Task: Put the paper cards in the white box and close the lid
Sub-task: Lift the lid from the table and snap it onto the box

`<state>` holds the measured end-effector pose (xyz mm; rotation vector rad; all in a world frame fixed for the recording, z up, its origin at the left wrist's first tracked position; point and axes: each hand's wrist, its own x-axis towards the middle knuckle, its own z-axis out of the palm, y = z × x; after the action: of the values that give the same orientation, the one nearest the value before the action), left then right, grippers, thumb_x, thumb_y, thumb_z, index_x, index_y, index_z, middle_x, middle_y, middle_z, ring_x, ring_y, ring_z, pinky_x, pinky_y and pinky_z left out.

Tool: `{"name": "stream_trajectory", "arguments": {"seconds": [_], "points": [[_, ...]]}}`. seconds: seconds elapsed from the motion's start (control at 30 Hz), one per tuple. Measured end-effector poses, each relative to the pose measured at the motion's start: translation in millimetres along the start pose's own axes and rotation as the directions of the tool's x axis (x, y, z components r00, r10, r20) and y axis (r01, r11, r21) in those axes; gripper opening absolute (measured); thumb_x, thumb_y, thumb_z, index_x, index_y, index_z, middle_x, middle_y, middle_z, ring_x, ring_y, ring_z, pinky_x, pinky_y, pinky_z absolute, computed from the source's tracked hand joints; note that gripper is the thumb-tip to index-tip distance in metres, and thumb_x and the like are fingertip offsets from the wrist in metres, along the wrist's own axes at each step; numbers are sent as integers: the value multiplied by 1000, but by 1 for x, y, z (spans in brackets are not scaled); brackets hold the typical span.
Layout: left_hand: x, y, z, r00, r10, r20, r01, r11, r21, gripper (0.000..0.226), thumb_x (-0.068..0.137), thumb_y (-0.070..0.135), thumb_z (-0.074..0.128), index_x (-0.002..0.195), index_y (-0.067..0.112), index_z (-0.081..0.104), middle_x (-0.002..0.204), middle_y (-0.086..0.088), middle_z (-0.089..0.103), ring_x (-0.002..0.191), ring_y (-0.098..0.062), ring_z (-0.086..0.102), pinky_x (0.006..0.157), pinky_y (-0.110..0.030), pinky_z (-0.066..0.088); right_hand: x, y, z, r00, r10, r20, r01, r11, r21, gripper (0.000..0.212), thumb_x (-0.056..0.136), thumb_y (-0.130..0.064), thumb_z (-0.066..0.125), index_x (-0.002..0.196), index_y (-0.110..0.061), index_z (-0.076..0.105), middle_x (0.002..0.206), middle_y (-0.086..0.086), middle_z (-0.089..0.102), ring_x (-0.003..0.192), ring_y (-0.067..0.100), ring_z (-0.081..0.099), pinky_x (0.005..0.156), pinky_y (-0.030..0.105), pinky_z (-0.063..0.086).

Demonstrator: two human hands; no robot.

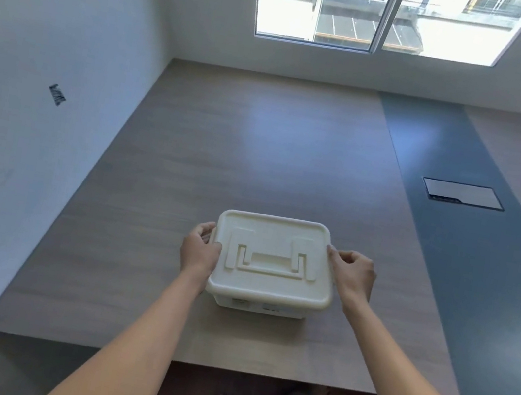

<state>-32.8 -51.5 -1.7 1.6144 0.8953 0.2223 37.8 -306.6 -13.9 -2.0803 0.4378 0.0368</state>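
Note:
A white plastic box [260, 306] stands on the wooden table near its front edge. Its cream lid [268, 282], with a flat folded handle [271, 258] on top, lies on the box. My left hand [200, 249] grips the lid's left edge, thumb on top and fingers curled down the side. At the lid's right edge my right hand [352, 272] has its fingertips touching the rim. No paper cards are visible; the inside of the box is hidden by the lid.
The wooden table [188, 167] reaches the white wall on the left and the window wall at the back. A dark grey strip [469, 269] runs along its right side, with a rectangular cable hatch [463, 193] set in it.

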Motion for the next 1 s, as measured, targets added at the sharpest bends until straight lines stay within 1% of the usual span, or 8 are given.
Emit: {"name": "stream_trajectory", "arguments": {"seconds": [0.23, 0.37, 0.43, 0.6, 0.67, 0.77, 0.9, 1.0], "points": [[0, -14, -4, 996, -47, 73, 58, 988, -146, 45, 91, -6, 62, 134, 2, 56, 128, -14, 64, 109, -24, 63, 102, -39, 50, -3, 8, 2, 999, -3, 53, 0, 998, 57, 37, 88, -46, 66, 91, -10, 76, 86, 4, 74, 84, 20, 68, 76, 31, 51], [-1, -23, -7, 946, -219, 241, 283, 920, -273, 36, 97, 12, 60, 130, -1, 58, 101, -11, 72, 74, -18, 70, 75, -36, 60, 3, 23, 3, 964, 121, 238, -154, 980, 125, 66, 78, -68, 62, 65, -3, 63, 63, 2, 60, 61, 19, 53, 60, 33, 41], [4, -24, -11, 926, -267, 267, 344, 887, -307, 41, 96, 12, 62, 133, -3, 55, 110, -17, 70, 76, -20, 69, 72, -36, 61, 11, 27, 3, 940, 144, 309, -193, 972, 135, 80, 75, -71, 61, 76, 9, 65, 67, 9, 63, 63, 20, 55, 61, 39, 49], [13, -19, -12, 910, -352, 218, 408, 850, -333, 65, 88, 4, 71, 144, -4, 40, 125, -27, 63, 94, -30, 67, 79, -44, 59, 15, 17, -4, 903, 185, 388, -270, 947, 176, 52, 90, -47, 65, 94, 4, 74, 77, 6, 73, 68, 20, 65, 72, 41, 57], [14, -18, -12, 931, -326, 164, 360, 899, -251, 68, 85, 3, 75, 143, -7, 41, 128, -26, 62, 103, -28, 68, 87, -42, 57, 15, 13, -6, 932, 93, 351, -153, 977, 149, 37, 92, -39, 65, 86, -4, 75, 70, 1, 71, 63, 15, 61, 61, 30, 48], [12, -14, -11, 976, -181, 123, 196, 973, -119, 36, 84, -2, 73, 119, -2, 63, 97, -14, 70, 67, -17, 69, 53, -20, 56, 17, 9, -2, 973, -53, 226, 58, 998, -12, 40, 93, -38, 61, 77, -3, 73, 77, 11, 74, 71, 24, 64, 61, 33, 43], [8, -20, -6, 1000, -16, 25, 13, 993, 115, 18, 87, 13, 72, 104, 9, 73, 95, -9, 76, 87, -30, 72, 79, -38, 59, 4, 13, 12, 981, -182, 69, 193, 953, -232, 43, 97, -37, 52, 66, -8, 57, 83, 20, 65, 80, 37, 60, 63, 35, 37], [3, -22, -1, 996, 90, -21, -83, 967, 242, 23, 91, 19, 68, 111, 9, 74, 105, -11, 70, 94, -29, 67, 81, -32, 51, -6, 7, 16, 967, -254, 29, 249, 912, -325, 40, 101, -31, 47, 80, -3, 65, 93, 19, 58, 78, 38, 60, 66, 36, 43]]}}
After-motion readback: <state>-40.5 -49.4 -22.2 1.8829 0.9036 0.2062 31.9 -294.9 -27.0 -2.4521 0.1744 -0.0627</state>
